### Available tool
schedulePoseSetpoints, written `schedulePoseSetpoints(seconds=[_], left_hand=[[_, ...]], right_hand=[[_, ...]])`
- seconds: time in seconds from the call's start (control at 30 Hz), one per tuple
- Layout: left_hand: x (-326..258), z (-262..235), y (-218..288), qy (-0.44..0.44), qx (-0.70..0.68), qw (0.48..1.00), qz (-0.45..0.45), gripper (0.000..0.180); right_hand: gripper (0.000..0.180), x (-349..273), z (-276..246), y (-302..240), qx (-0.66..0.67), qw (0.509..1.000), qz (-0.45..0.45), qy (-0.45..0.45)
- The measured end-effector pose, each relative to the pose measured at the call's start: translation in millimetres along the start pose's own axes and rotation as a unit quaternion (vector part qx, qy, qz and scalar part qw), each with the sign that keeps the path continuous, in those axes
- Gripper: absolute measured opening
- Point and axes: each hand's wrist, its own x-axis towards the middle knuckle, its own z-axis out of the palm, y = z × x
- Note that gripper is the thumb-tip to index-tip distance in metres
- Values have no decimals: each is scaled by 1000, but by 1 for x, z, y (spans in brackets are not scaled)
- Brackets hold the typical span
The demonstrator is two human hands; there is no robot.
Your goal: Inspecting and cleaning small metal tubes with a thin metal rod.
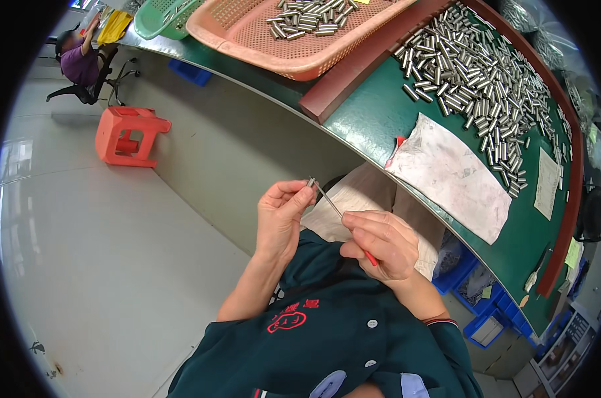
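Two hands meet mid-frame over the lap: the left hand (282, 211) pinches a small metal sleeve (311, 182) between thumb and fingertips, while the right hand (378, 242), curled shut, pokes a thin red-handled rod (340, 215) into it. I judge it a cleaning or probing step, calling for steady alignment. Upper left sits an orange stool (129, 136); above, a pink basket (267, 40); right, loose metal cylinders (486, 86) cover the green bench (373, 119), well apart from the hands.

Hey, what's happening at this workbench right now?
A person pinches a small metal cylinder in the left hand and pokes a thin red-handled tool, held in the right hand, into its end. Many similar loose metal cylinders lie on the green bench, with more in a pink basket.
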Motion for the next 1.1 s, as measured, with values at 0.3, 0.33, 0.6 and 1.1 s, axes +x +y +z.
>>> schedulePoseSetpoints(seconds=[0.3,0.33,0.6,1.1], left_hand=[[4,1,3,33,10,996,86,8],[4,4,4,39,15,994,103,8],[1,6,2,67,24,991,113,7],[2,12,-6,105,78,969,211,10]], right_hand=[[28,-4,12,-1,-38,999,-15,-34],[28,-7,13,1,-24,999,-22,-15],[22,-7,9,-1,5,999,-29,-27],[22,-12,18,1,19,1000,-21,-12]])
